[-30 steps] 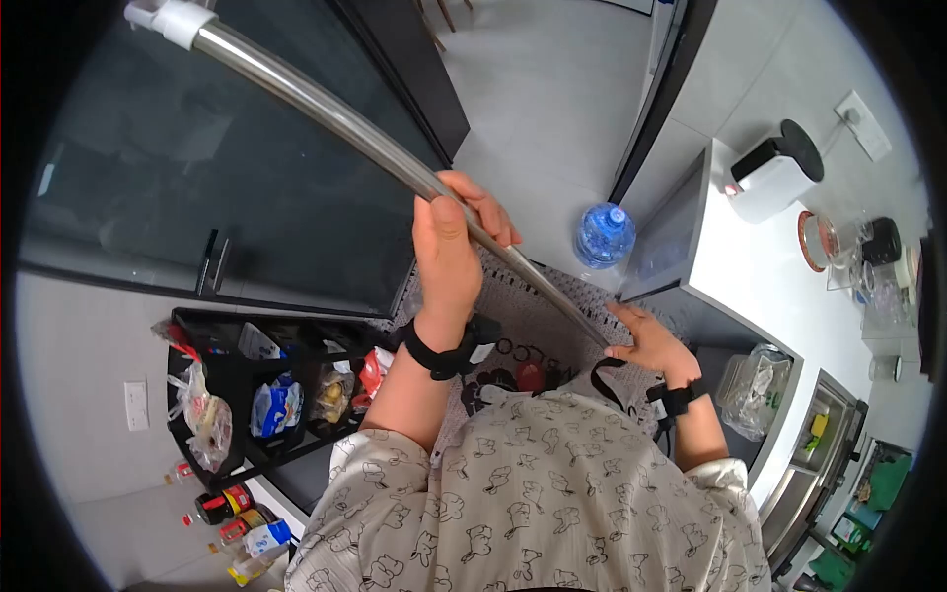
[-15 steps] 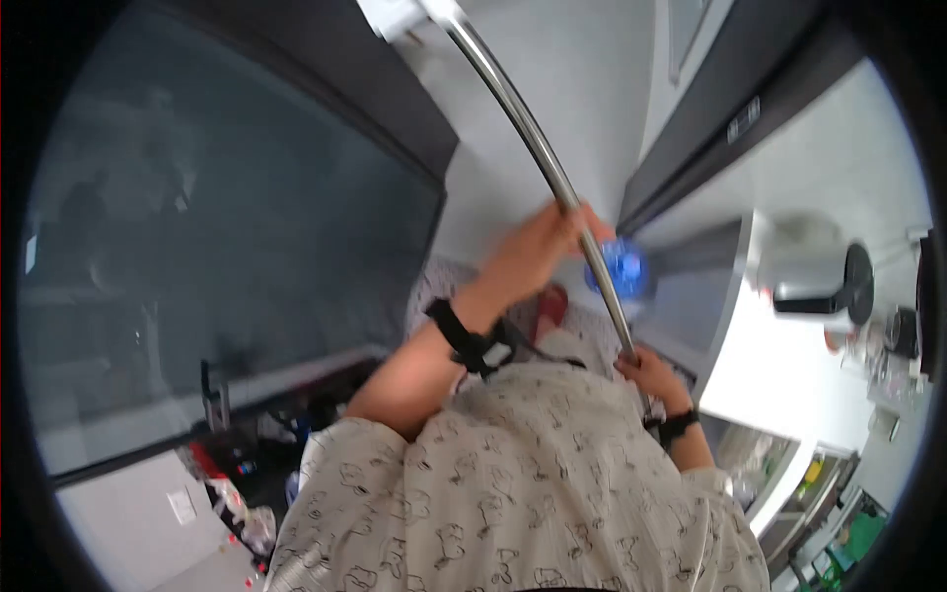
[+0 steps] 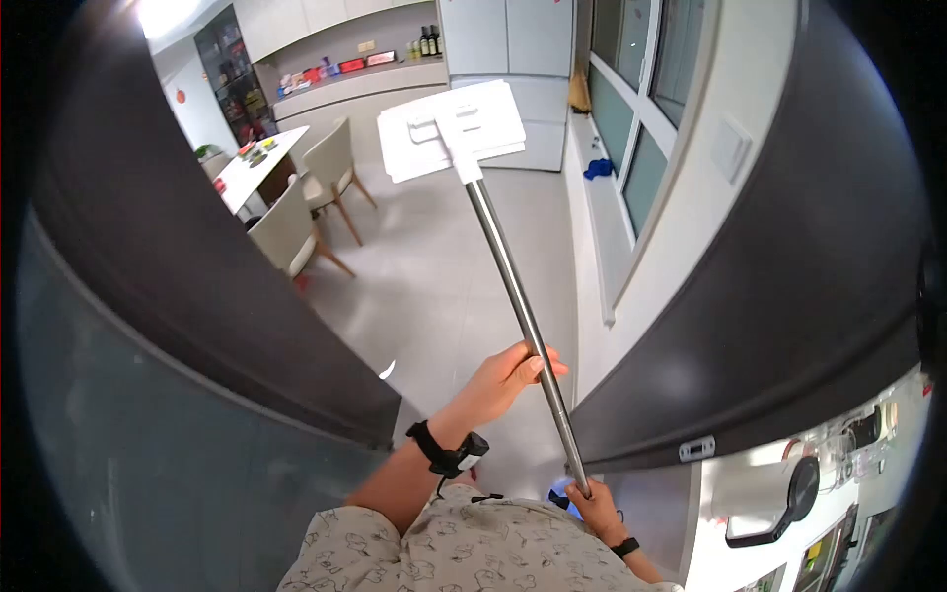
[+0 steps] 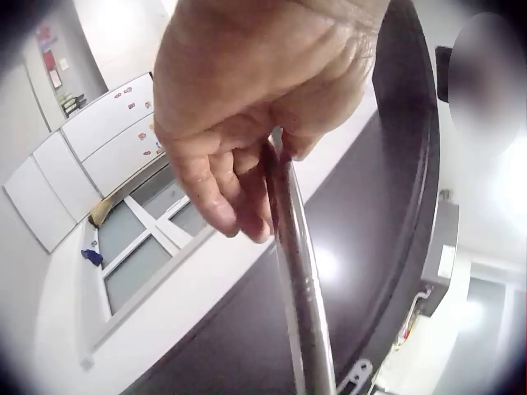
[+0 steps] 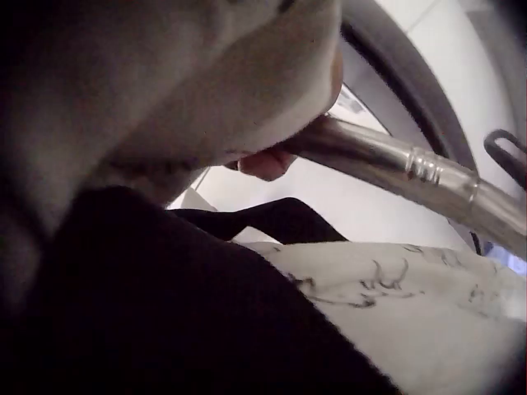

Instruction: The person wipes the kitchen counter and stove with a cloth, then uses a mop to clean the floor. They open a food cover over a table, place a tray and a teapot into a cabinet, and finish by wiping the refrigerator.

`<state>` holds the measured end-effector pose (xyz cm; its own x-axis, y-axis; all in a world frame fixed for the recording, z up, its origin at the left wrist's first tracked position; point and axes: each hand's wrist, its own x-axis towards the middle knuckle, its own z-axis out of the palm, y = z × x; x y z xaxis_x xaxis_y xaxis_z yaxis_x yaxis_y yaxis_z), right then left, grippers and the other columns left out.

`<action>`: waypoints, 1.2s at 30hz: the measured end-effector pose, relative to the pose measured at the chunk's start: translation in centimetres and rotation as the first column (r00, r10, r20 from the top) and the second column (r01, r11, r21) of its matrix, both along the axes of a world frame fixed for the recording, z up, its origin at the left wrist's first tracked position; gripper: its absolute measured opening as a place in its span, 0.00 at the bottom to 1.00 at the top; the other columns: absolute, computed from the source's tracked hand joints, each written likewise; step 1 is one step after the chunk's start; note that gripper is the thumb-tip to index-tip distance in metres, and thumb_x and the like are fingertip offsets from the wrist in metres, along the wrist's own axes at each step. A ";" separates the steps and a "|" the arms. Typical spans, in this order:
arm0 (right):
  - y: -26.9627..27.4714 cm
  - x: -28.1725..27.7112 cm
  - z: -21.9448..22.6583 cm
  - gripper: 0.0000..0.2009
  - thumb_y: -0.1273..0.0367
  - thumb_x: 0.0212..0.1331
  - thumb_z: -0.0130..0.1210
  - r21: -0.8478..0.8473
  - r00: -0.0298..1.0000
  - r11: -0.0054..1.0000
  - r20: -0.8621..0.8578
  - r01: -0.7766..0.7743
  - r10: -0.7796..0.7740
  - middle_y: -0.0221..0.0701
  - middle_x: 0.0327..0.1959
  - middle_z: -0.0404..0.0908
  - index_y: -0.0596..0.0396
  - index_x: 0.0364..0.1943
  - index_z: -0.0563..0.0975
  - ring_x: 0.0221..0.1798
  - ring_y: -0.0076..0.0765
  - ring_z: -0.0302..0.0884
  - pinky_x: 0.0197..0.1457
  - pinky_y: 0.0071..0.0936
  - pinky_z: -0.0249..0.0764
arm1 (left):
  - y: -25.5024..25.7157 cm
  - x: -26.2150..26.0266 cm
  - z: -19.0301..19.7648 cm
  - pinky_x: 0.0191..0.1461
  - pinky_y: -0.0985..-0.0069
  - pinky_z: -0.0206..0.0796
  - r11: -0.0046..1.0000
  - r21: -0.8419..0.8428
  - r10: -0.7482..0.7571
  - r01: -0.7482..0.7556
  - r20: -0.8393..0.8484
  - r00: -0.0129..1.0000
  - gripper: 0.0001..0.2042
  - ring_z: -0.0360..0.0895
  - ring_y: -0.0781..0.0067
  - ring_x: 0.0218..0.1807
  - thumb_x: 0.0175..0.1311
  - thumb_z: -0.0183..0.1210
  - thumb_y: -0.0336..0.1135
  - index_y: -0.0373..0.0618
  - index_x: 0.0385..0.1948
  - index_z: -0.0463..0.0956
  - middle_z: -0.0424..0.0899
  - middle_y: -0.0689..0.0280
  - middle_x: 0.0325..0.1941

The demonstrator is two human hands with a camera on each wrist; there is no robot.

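A metal pole (image 3: pixel 511 281) with a flat white rectangular mop head (image 3: pixel 452 130) slants up and away from the body. Partway along it, the left hand (image 3: pixel 503 380) holds the pole between thumb and fingers. At the pole's near end the right hand (image 3: pixel 596 508) grips it close to the shirt. In the left wrist view, the left hand (image 4: pixel 255 90) has its thumb and fingers around the pole (image 4: pixel 300 288). The right wrist view is dark; the pole (image 5: pixel 370 156) comes out of the right hand (image 5: pixel 239 90), whose fingers are mostly hidden.
Dark door frames stand at left (image 3: pixel 227 237) and right (image 3: pixel 750 286). Beyond are chairs (image 3: pixel 288 227), a white table (image 3: pixel 258 170), a fridge (image 3: pixel 508 39) and a window ledge (image 3: pixel 597 217). A kettle (image 3: pixel 764 498) is on the counter at lower right.
The view has swung up toward the doorway. The mop head has come into full view ahead. The right hand, open beside the pole's end earlier, now grips it.
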<state>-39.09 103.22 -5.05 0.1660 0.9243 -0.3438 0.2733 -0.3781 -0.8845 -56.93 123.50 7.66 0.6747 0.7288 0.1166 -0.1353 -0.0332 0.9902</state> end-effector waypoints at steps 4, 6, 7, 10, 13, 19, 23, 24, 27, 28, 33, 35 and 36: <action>8.9 -0.6 -2.8 0.11 0.65 0.55 0.55 0.122 0.995 0.990 0.050 0.074 -0.081 0.20 0.14 0.60 0.56 0.22 0.70 0.21 0.15 0.53 0.23 0.19 0.55 | 9.6 -0.8 0.6 0.52 0.75 0.65 0.986 0.082 -0.141 0.147 -0.080 0.987 0.16 0.72 0.74 0.49 0.68 0.41 0.39 0.37 0.49 0.65 0.77 0.62 0.45; 13.4 -2.1 -1.5 0.11 0.66 0.55 0.55 0.139 0.991 0.985 0.077 0.101 -0.112 0.20 0.14 0.59 0.56 0.22 0.69 0.21 0.15 0.53 0.23 0.19 0.55 | 14.9 -1.4 0.3 0.51 0.75 0.65 0.989 0.024 -0.141 0.144 -0.085 0.986 0.16 0.72 0.75 0.48 0.68 0.41 0.40 0.38 0.51 0.64 0.77 0.63 0.45; 15.8 -2.6 -0.3 0.11 0.66 0.55 0.55 0.170 0.987 0.980 0.105 0.103 -0.122 0.20 0.14 0.58 0.56 0.22 0.69 0.20 0.16 0.52 0.22 0.20 0.55 | 17.5 -1.2 0.2 0.50 0.76 0.65 0.993 -0.019 -0.118 0.117 -0.092 0.989 0.17 0.72 0.76 0.47 0.68 0.41 0.40 0.39 0.52 0.62 0.77 0.64 0.44; 21.9 -3.0 1.3 0.13 0.65 0.55 0.54 0.218 0.970 0.956 0.100 0.196 -0.221 0.26 0.13 0.58 0.58 0.22 0.67 0.20 0.19 0.52 0.21 0.22 0.56 | 24.6 -0.2 0.2 0.50 0.75 0.66 0.987 -0.037 -0.158 0.155 -0.115 0.981 0.19 0.72 0.74 0.50 0.68 0.41 0.43 0.42 0.55 0.61 0.75 0.61 0.49; 27.1 -2.5 1.1 0.14 0.63 0.56 0.54 0.256 0.942 0.935 0.162 0.247 -0.294 0.29 0.12 0.58 0.60 0.24 0.67 0.19 0.20 0.53 0.21 0.24 0.56 | 29.1 1.1 -1.1 0.50 0.74 0.66 0.973 -0.080 -0.225 0.217 -0.120 0.967 0.23 0.72 0.73 0.49 0.68 0.41 0.43 0.42 0.60 0.54 0.73 0.60 0.51; 43.7 2.8 -0.4 0.16 0.63 0.58 0.51 0.292 0.905 0.894 0.159 0.339 -0.395 0.24 0.12 0.56 0.58 0.19 0.65 0.19 0.19 0.51 0.20 0.23 0.53 | 41.9 5.4 -7.5 0.49 0.75 0.65 0.938 0.004 -0.325 0.348 -0.343 0.881 0.27 0.73 0.68 0.48 0.63 0.49 0.42 0.39 0.61 0.52 0.71 0.52 0.54; 55.5 8.4 -2.1 0.16 0.62 0.58 0.52 0.340 0.896 0.891 0.219 0.302 -0.387 0.24 0.12 0.57 0.59 0.20 0.65 0.18 0.20 0.52 0.20 0.23 0.53 | 51.8 6.0 -8.7 0.56 0.75 0.61 0.955 0.067 -0.212 0.289 -0.529 0.822 0.24 0.70 0.67 0.54 0.65 0.47 0.40 0.38 0.59 0.56 0.71 0.56 0.55; 58.5 9.6 -1.9 0.17 0.61 0.58 0.51 0.327 0.899 0.896 0.217 0.301 -0.381 0.26 0.12 0.58 0.59 0.20 0.66 0.18 0.21 0.52 0.21 0.24 0.54 | 54.4 5.5 -9.1 0.55 0.75 0.62 0.971 0.031 -0.190 0.239 -0.509 0.839 0.23 0.70 0.68 0.54 0.66 0.47 0.39 0.38 0.58 0.57 0.71 0.57 0.54; 65.6 13.2 -2.4 0.18 0.60 0.58 0.51 0.330 0.887 0.898 0.259 0.291 -0.382 0.29 0.12 0.59 0.60 0.21 0.66 0.18 0.24 0.53 0.21 0.26 0.55 | 60.2 3.6 -8.5 0.53 0.75 0.64 0.995 -0.101 -0.071 0.026 -0.471 0.879 0.20 0.72 0.70 0.51 0.66 0.45 0.39 0.39 0.56 0.61 0.73 0.61 0.51; 67.9 14.6 -2.7 0.18 0.59 0.58 0.51 0.352 0.873 0.892 0.291 0.282 -0.391 0.31 0.12 0.59 0.61 0.21 0.66 0.17 0.26 0.54 0.21 0.27 0.56 | 61.8 3.1 -8.5 0.51 0.76 0.65 0.984 -0.151 0.010 -0.090 -0.460 0.888 0.19 0.73 0.70 0.49 0.66 0.46 0.40 0.40 0.55 0.63 0.75 0.61 0.49; 77.8 19.5 -4.1 0.21 0.57 0.59 0.50 0.329 0.853 0.885 0.299 0.330 -0.429 0.35 0.12 0.60 0.61 0.19 0.64 0.18 0.31 0.56 0.23 0.31 0.58 | 68.3 -0.3 -11.5 0.48 0.76 0.67 0.851 -0.348 0.219 -0.394 -0.448 0.867 0.18 0.75 0.72 0.46 0.65 0.47 0.42 0.41 0.51 0.67 0.77 0.61 0.45; 81.9 21.3 -5.3 0.21 0.57 0.59 0.49 0.321 0.817 0.876 0.344 0.361 -0.462 0.36 0.12 0.61 0.61 0.19 0.65 0.18 0.33 0.57 0.23 0.32 0.59 | 72.1 -1.2 -13.5 0.47 0.77 0.67 0.776 -0.383 0.216 -0.501 -0.585 0.782 0.18 0.76 0.73 0.45 0.64 0.46 0.42 0.41 0.50 0.68 0.78 0.62 0.44; 84.0 22.3 -5.8 0.20 0.56 0.59 0.48 0.312 0.794 0.878 0.388 0.364 -0.468 0.40 0.13 0.67 0.60 0.20 0.66 0.18 0.45 0.64 0.24 0.35 0.61 | 74.4 -1.3 -14.2 0.45 0.78 0.67 0.791 -0.350 0.199 -0.501 -0.628 0.753 0.18 0.76 0.74 0.43 0.63 0.47 0.42 0.40 0.49 0.69 0.79 0.63 0.42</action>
<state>-16.80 187.25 -10.81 0.6357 0.7700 0.0541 0.5091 -0.3655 -0.7792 -58.24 197.86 -6.58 0.1927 0.7782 -0.5978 0.3376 0.5195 0.7850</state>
